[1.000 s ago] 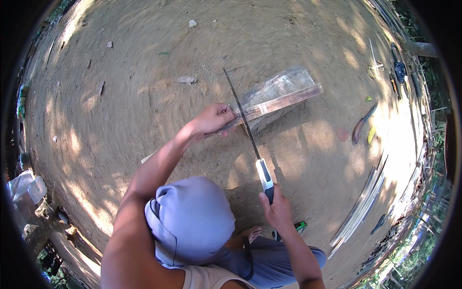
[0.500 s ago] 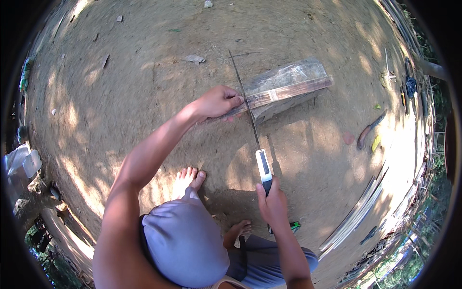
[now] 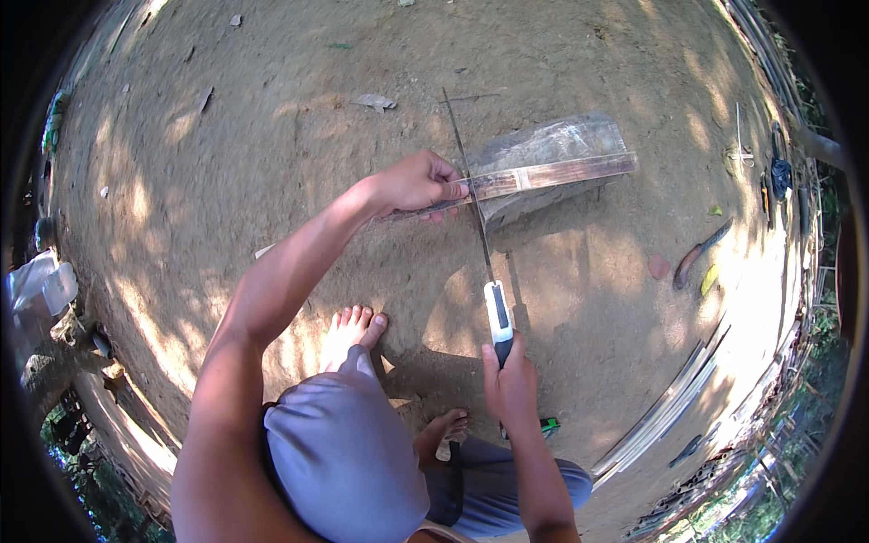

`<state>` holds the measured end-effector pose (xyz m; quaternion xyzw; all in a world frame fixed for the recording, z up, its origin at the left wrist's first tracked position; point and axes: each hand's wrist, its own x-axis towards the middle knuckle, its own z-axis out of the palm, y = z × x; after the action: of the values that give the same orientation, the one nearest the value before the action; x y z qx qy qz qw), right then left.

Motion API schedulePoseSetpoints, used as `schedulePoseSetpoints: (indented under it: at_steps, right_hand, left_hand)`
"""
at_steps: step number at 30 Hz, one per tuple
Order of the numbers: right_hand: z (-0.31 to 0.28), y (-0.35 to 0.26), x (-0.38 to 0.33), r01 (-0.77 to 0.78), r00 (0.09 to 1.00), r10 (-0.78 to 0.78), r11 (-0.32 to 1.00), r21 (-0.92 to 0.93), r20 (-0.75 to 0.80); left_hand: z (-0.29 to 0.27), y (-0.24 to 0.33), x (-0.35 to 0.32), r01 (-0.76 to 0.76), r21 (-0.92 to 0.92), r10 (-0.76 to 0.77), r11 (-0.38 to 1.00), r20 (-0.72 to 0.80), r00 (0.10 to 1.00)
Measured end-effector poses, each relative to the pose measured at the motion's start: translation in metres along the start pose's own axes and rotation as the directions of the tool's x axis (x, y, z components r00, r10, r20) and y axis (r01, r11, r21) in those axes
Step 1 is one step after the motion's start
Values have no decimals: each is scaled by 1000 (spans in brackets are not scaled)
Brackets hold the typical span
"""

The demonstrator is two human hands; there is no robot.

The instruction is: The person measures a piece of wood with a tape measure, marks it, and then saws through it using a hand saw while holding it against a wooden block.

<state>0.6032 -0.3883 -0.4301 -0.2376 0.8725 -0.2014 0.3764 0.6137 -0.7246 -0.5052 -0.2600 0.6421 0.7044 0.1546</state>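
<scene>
My left hand (image 3: 418,184) grips one end of a long flat wooden strip (image 3: 552,173) that rests across a grey block (image 3: 548,154) on the dirt ground. My right hand (image 3: 510,384) holds the black-and-white handle of a hand saw (image 3: 477,220). Its thin blade runs away from me and crosses the strip just right of my left fingers. My bent knee in grey cloth fills the bottom centre, and my bare feet (image 3: 353,328) stand on the ground below the strip.
Long wooden slats (image 3: 665,412) lie stacked at the lower right. A curved tool (image 3: 699,256) and a yellow scrap lie on the dirt at right. A small green object (image 3: 548,423) sits beside my right wrist. Clutter and white bags (image 3: 41,285) edge the left rim.
My right hand has drawn the saw back toward me along the cut. My left foot has come into view beside my knee. My left hand stays on the strip.
</scene>
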Motion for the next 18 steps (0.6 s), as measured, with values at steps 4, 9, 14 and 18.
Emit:
schedulePoseSetpoints:
  at_steps: [4,9,14,18]
  right_hand:
    - [3,7,-1,4,1000,-3,1000,-13,19]
    - [2,27,-23,6,1000,-6,997,-77,-4]
    - [-1,0,12,-7,1000,7,998,-60,-9]
    - [4,33,-30,-4,1000,4,1000,-30,3]
  left_hand:
    - [-4,1,-1,21,9,-21,1000,-18,1000]
    - [-1,2,-3,30,-13,-30,999,-25,999]
    - [2,6,-3,29,7,-29,1000,-54,998]
    - [4,3,-4,42,43,-40,998,-52,998]
